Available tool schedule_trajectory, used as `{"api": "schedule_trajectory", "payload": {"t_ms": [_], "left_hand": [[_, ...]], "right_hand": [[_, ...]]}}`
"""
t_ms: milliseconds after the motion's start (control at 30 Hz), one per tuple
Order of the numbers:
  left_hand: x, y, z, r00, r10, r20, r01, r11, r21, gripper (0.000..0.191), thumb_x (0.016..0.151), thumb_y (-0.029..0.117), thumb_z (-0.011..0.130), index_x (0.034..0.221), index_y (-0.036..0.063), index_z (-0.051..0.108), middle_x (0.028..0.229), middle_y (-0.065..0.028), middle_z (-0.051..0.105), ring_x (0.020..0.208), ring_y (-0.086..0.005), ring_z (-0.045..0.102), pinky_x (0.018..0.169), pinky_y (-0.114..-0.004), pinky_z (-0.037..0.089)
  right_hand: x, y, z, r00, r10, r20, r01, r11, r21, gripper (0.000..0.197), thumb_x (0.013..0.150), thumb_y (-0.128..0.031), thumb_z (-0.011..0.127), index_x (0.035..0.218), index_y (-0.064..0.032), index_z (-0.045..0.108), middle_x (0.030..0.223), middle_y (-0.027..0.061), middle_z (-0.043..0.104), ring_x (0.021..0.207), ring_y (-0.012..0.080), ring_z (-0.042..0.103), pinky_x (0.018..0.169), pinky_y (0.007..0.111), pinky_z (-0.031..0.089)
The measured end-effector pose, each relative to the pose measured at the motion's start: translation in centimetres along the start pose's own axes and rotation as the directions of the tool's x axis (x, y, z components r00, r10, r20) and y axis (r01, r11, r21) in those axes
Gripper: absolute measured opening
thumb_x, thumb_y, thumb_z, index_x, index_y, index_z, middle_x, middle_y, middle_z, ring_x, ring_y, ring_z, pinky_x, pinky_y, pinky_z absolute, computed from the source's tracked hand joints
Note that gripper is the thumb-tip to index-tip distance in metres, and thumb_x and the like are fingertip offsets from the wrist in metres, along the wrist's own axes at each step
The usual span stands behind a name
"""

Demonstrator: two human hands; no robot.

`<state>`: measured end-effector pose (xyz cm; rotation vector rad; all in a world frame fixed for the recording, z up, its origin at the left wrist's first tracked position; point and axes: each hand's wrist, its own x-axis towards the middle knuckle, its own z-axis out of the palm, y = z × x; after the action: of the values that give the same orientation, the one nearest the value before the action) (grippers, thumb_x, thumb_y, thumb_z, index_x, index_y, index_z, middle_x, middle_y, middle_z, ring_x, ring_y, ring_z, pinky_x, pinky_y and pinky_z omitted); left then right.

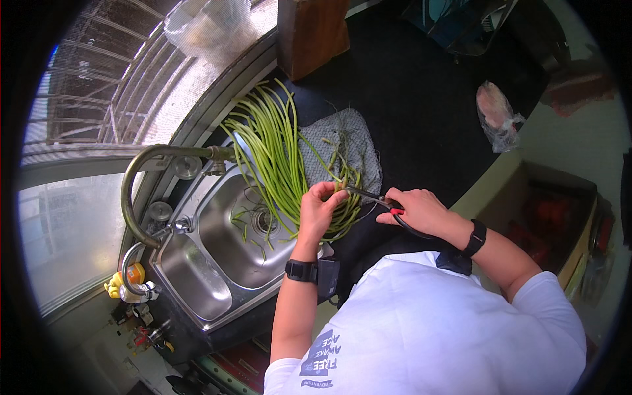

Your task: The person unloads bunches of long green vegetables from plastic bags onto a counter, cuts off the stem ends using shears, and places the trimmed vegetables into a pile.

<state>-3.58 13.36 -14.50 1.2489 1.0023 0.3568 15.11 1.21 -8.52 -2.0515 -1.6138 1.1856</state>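
Pinched between the thumb and fingers of my left hand (pixel 321 210) is a garlic scape, near its tip. My right hand (pixel 419 210) grips black-and-red scissors (pixel 397 210), whose blades reach left to the stem beside my left fingertips. A large bundle of long green garlic scapes (pixel 276 153) drapes over the sink's edge and curls below my left hand. Under part of it lies a grey textured cloth (pixel 316 131) with thin trimmed ends (pixel 340 138) scattered on top.
A steel double-bowl sink (pixel 217 217) holds several green cuttings (pixel 242 224). The brass-coloured faucet (pixel 129 192) arches over its left side. A wooden block (pixel 312 39) stands at the back of the black counter (pixel 419 113). Bagged meat (pixel 495 113) lies near the counter's right edge.
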Motion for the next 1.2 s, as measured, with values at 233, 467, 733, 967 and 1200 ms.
{"api": "schedule_trajectory", "payload": {"t_ms": [233, 467, 733, 967, 1200], "left_hand": [[-0.1, 0.0, 0.0, 1.0, -0.018, -0.016, 0.017, 0.998, -0.058, 0.015, 0.077, 0.006, 0.066, 0.089, -0.002, 0.059, 0.082, -0.0043, 0.063, 0.074, -0.0092, 0.058, 0.072, -0.022, 0.046], [-0.1, 0.1, 0.1, 0.999, -0.036, -0.018, 0.034, 0.995, -0.094, 0.015, 0.078, 0.005, 0.065, 0.089, -0.0026, 0.059, 0.083, -0.0047, 0.063, 0.075, -0.0088, 0.058, 0.072, -0.022, 0.047], [-0.7, 0.6, 1.2, 0.908, 0.402, 0.122, -0.368, 0.624, 0.689, 0.016, 0.07, 0.01, 0.065, 0.083, 0.0044, 0.058, 0.077, -0.0099, 0.055, 0.078, -0.027, 0.05, 0.071, -0.035, 0.04], [-0.6, 0.1, 1.0, 0.865, 0.463, 0.191, -0.396, 0.398, 0.828, 0.012, 0.073, 0.01, 0.063, 0.08, 0.003, 0.058, 0.076, -0.0112, 0.054, 0.08, -0.0286, 0.05, 0.072, -0.035, 0.04], [-0.5, -0.4, 0.4, 0.943, 0.307, 0.126, -0.298, 0.619, 0.727, 0.016, 0.073, 0.014, 0.064, 0.082, 0.0029, 0.058, 0.076, -0.0128, 0.056, 0.079, -0.029, 0.05, 0.074, -0.038, 0.039]], "right_hand": [[0.3, -0.4, 0.1, 0.999, 0.021, 0.024, -0.022, 1.0, 0.008, 0.043, 0.076, -0.045, 0.062, 0.088, -0.0054, 0.053, 0.069, 0.0124, 0.061, 0.064, 0.0329, 0.058, 0.057, 0.04, 0.045], [0.7, -0.5, 0.2, 0.998, 0.038, 0.05, -0.04, 0.998, 0.057, 0.043, 0.076, -0.046, 0.062, 0.086, -0.0044, 0.056, 0.069, 0.0158, 0.061, 0.066, 0.0351, 0.06, 0.059, 0.041, 0.048], [0.9, 1.3, -0.7, 0.978, 0.117, -0.173, -0.091, 0.985, 0.149, 0.047, 0.072, -0.049, 0.065, 0.086, -0.0046, 0.059, 0.065, 0.0149, 0.061, 0.064, 0.0343, 0.06, 0.059, 0.038, 0.048], [0.2, 1.7, -0.8, 0.98, 0.151, -0.129, -0.132, 0.98, 0.146, 0.046, 0.073, -0.048, 0.064, 0.086, -0.0039, 0.058, 0.063, 0.0145, 0.06, 0.063, 0.0341, 0.06, 0.059, 0.039, 0.047], [0.2, 1.6, -0.7, 0.984, 0.146, -0.103, -0.13, 0.981, 0.145, 0.046, 0.074, -0.047, 0.064, 0.087, -0.004, 0.058, 0.061, 0.0143, 0.059, 0.062, 0.0331, 0.06, 0.058, 0.039, 0.047]]}}
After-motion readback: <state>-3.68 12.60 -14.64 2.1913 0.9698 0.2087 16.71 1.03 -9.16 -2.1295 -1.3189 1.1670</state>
